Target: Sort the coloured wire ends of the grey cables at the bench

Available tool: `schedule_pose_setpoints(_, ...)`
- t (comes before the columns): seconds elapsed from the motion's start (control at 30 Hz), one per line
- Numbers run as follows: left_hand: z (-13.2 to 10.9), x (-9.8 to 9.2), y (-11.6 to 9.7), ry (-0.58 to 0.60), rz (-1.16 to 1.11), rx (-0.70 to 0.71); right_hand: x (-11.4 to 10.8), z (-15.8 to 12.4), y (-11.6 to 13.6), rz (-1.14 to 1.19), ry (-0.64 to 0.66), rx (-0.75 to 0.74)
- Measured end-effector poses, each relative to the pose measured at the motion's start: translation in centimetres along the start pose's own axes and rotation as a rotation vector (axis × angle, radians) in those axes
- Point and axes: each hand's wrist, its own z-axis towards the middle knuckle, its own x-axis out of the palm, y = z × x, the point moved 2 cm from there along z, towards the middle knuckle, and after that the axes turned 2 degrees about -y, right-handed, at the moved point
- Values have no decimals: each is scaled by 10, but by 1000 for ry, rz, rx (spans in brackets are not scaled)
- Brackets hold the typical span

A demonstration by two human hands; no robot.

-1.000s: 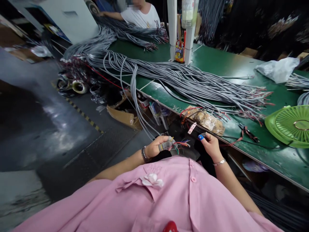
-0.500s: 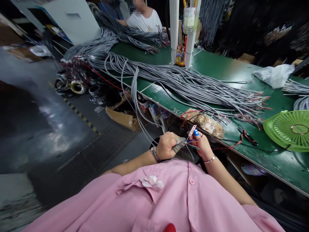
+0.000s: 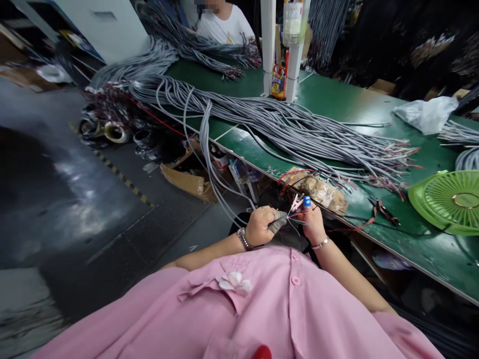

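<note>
My left hand (image 3: pixel 261 227), fingers closed, grips the end of a grey cable (image 3: pixel 221 199) that hangs down from the bench. Grey finger covers (image 3: pixel 277 223) with yellow edges are on its fingertips. From that cable end thin coloured wires (image 3: pixel 295 215) fan out towards my right hand (image 3: pixel 313 224), whose fingers are pinched on them. A blue wrap (image 3: pixel 307 201) covers one of the right fingertips. A small pale pink two-pronged piece (image 3: pixel 297 203) sticks up beside it; its lower part is hidden.
A long bundle of grey cables (image 3: pixel 284 124) lies along the green bench (image 3: pixel 337 99). Near its front edge are a tape-wrapped block (image 3: pixel 318 190) and pliers (image 3: pixel 385 212). A green fan (image 3: pixel 445 202) stands at right. Across the bench is a person in white (image 3: pixel 226 25).
My right hand has turned slightly, and the pink piece shows two separate prongs instead of one strip. My left hand keeps its hold on the cable. The view has shifted a little.
</note>
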Motion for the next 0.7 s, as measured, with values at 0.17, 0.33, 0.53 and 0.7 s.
schedule_pose_setpoints(0.17,0,3,4,23,7,11,7,4,-3,203,110,288)
schedule_pose_setpoints(0.33,-4,8,6,45,34,49,14,3,5,315,110,253)
schedule_pose_setpoints(0.53,-8,6,6,84,17,40,16,-4,6,311,86,261)
schedule_pose_setpoints(0.7,-12,-11,2,124,-28,-30,8,-7,-3,363,159,327)
